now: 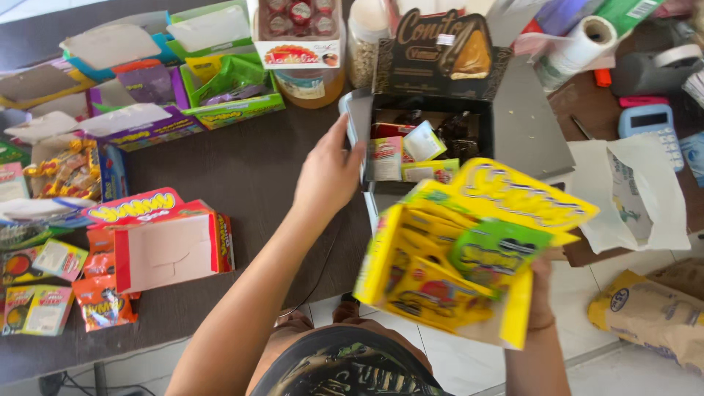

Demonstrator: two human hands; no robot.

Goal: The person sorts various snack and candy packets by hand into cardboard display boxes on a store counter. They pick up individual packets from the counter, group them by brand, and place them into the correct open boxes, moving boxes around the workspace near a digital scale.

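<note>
My right hand (541, 282) holds up a yellow cardboard display box (411, 257), open and tilted, with yellow and green candy packets inside. My left hand (328, 172) reaches forward and grips the left edge of a black open box (433, 110) on the dark table (249, 169). That black box holds several small packets, red, white and yellow. Its raised lid carries a picture of a brown sweet.
Several open candy display boxes, red (165, 242), purple (139, 121) and green (231, 88), crowd the table's left side with loose packets. A paper roll (579, 48), a blue calculator (649, 125), a white paper bag (634, 194) and a tan sack (649, 312) lie at right.
</note>
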